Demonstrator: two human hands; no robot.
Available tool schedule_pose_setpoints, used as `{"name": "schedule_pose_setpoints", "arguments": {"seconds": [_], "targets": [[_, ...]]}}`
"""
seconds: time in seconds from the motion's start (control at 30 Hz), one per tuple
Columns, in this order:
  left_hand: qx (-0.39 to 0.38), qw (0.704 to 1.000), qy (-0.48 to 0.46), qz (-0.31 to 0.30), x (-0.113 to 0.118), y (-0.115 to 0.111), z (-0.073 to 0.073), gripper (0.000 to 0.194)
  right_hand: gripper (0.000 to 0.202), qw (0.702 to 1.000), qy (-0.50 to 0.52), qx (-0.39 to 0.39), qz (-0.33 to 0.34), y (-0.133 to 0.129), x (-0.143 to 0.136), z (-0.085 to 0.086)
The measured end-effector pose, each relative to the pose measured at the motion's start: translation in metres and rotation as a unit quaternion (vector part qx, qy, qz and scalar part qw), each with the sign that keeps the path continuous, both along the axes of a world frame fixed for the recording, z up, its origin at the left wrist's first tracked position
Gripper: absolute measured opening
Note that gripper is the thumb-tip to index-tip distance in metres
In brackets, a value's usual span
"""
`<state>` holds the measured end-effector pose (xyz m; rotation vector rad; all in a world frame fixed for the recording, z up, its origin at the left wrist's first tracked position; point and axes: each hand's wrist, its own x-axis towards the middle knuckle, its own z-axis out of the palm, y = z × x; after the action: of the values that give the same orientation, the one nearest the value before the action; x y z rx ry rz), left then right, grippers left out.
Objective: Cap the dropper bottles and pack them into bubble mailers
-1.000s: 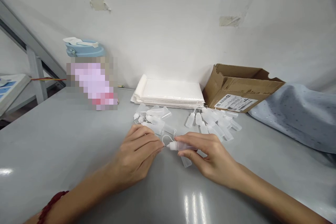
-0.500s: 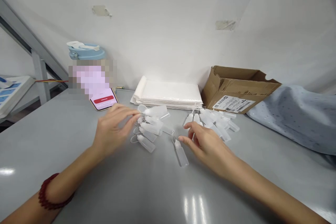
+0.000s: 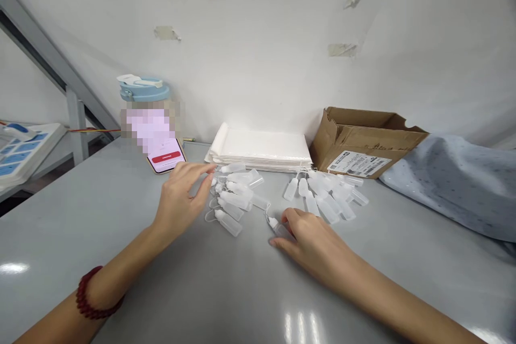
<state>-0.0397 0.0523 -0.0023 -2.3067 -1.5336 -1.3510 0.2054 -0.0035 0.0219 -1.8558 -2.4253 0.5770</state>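
Note:
A small translucent squeeze bottle (image 3: pixel 278 227) with a white neck and a thin cap loop lies on the grey table. My right hand (image 3: pixel 312 239) closes round its lower part, thumb on the near side and fingers on the far side; its base is hidden. To the left is a loose pile of similar squeeze bottles (image 3: pixel 237 199), their cap loops pointing left. My left hand (image 3: pixel 181 193) hovers at the upper left of this pile, thumb and forefinger slightly apart by a bottle's tip. Another group of squeeze bottles (image 3: pixel 328 201) lies beyond my right hand.
White padded envelopes (image 3: pixel 264 145) are stacked against the wall. An open cardboard box (image 3: pixel 363 140) stands at the back right, beside a grey-blue cloth (image 3: pixel 447 183). At the back left are a lit phone (image 3: pixel 167 158), a blue lid (image 3: pixel 145 88) and a power strip (image 3: pixel 30 150).
My right hand has come down and towards me, round the lone squeeze bottle. My left thumb and forefinger have parted slightly, and the upper bottle in the left pile has settled. The view has shifted slightly.

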Motion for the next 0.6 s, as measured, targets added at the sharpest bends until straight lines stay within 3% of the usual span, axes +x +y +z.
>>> {"name": "schedule_pose_setpoints", "arguments": {"seconds": [0.07,0.23,0.43,0.6], "targets": [[0.005,1.000,0.005,-0.022,0.005,-0.005,0.001,0.015,0.012,1.000,0.004,0.003,0.002,-0.001,0.001,-0.002],[0.009,0.993,0.038,-0.115,0.020,-0.026,0.004,0.016,0.014,0.999,0.039,0.003,0.004,-0.017,0.012,-0.008],[-0.050,0.962,0.070,-0.258,0.035,-0.049,0.002,0.027,0.018,0.972,0.233,0.033,0.013,-0.042,0.025,-0.011],[-0.084,0.953,0.075,-0.282,0.038,-0.054,0.000,0.033,0.024,0.952,0.282,0.098,0.061,-0.045,0.024,-0.011]]}}
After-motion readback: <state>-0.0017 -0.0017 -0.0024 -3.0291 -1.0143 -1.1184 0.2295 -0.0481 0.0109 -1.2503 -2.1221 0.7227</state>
